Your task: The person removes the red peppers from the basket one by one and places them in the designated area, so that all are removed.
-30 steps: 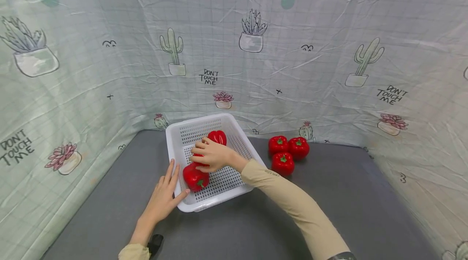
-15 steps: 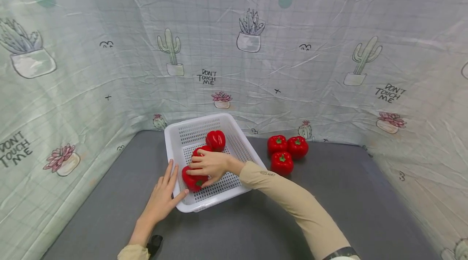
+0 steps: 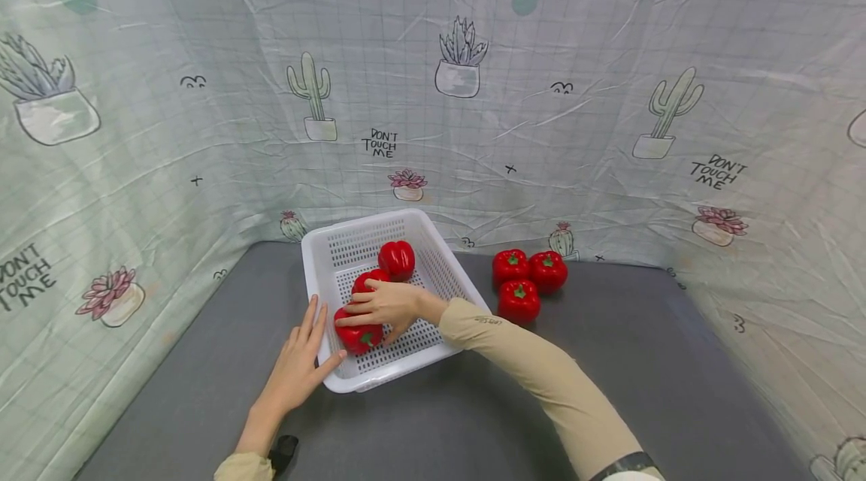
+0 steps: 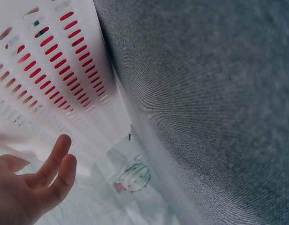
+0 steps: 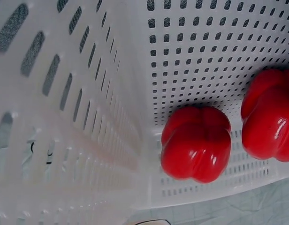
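In the head view a white perforated basket [image 3: 433,263] holds three red peppers. The right hand [image 3: 387,306] reaches over its right wall, fingers spread over the nearest pepper [image 3: 357,334] and thumb at that pepper's right side. Just behind lies the middle pepper [image 3: 367,281], partly covered by the hand; the far pepper [image 3: 396,260] sits apart from the fingers. With fingers extended, the left hand [image 3: 298,362] rests on the basket's left rim. The left wrist view shows the left hand [image 4: 32,187] beside the slotted wall. No right hand is visible in the right wrist view, where two peppers [image 5: 196,143] appear.
Three more red peppers [image 3: 519,301] stand in a cluster on the grey table [image 3: 609,361], right of the basket. A curtain [image 3: 433,113] printed with cacti hangs behind and at both sides.
The right hand has moved from the middle pepper toward the nearest one, leaving the far pepper uncovered. The left hand has stayed at the basket rim.
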The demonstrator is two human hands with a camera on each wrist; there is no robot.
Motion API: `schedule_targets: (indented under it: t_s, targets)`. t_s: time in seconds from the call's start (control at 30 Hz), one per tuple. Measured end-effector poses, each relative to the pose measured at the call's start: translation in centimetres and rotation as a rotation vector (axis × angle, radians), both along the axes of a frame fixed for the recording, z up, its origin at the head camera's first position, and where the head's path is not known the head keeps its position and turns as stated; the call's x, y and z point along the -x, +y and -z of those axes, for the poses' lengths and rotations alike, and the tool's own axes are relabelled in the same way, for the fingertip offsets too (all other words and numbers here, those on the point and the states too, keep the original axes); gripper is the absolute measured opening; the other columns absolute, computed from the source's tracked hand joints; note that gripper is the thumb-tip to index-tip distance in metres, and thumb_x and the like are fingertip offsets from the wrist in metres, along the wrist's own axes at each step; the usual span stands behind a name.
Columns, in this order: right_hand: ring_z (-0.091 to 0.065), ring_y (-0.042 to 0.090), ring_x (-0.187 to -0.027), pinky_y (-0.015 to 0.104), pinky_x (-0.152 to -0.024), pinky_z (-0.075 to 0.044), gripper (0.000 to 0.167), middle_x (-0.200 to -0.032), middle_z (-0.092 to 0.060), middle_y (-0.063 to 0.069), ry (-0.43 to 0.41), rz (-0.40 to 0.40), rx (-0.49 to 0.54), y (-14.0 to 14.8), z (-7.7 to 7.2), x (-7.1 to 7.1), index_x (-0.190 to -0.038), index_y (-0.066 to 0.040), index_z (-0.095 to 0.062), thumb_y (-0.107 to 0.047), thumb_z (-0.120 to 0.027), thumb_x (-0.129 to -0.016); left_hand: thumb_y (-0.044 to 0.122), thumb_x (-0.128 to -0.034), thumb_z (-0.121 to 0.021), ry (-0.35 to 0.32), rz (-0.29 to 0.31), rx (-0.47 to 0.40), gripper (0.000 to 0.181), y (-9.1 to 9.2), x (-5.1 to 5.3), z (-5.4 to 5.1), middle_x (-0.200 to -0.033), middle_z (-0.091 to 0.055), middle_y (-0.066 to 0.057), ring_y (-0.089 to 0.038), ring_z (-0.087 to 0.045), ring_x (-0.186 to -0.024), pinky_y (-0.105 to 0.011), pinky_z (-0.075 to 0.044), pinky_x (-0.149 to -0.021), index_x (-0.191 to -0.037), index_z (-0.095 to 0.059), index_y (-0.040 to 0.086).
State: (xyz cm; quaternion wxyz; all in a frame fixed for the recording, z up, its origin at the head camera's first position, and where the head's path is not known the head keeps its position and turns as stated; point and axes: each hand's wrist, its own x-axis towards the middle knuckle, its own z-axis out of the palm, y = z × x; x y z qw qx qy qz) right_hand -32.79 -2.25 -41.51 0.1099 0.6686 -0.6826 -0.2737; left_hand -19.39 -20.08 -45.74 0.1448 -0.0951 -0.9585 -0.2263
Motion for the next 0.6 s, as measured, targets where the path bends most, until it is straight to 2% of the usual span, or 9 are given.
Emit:
schedule_targets:
  t_s: [0.3, 0.6]
  targets:
    - [-0.030, 0.014, -0.131, 0.036, -0.107, -0.027, 0.087, -0.145, -0.031, -0.008, 0.058, -0.002, -0.011, 0.08, 0.05, 0.01, -0.143, -0.029, -0.016, -0.054, -0.061, -0.073, 0.038, -0.0809, -0.058, 0.011, 0.007, 0.005, 0.079, -0.06, -0.01, -0.09, -0.150, -0.010, -0.014, -0.033, -0.042, -0.105, -0.057, -0.037, -0.084, -0.142, -0.020, 0.006]
    - [-0.034, 0.015, -0.128, 0.035, -0.105, -0.030, 0.080, -0.141, -0.036, -0.006, 0.081, -0.056, 0.010, 0.16, 0.21, 0.16, -0.140, -0.028, -0.025, -0.055, -0.060, -0.074, 0.041, -0.0810, -0.056, 0.014, 0.005, 0.007, 0.079, -0.03, -0.06, -0.07, -0.150, -0.009, -0.014, -0.032, -0.042, -0.104, -0.056, -0.037, -0.084, -0.141, -0.022, 0.003]
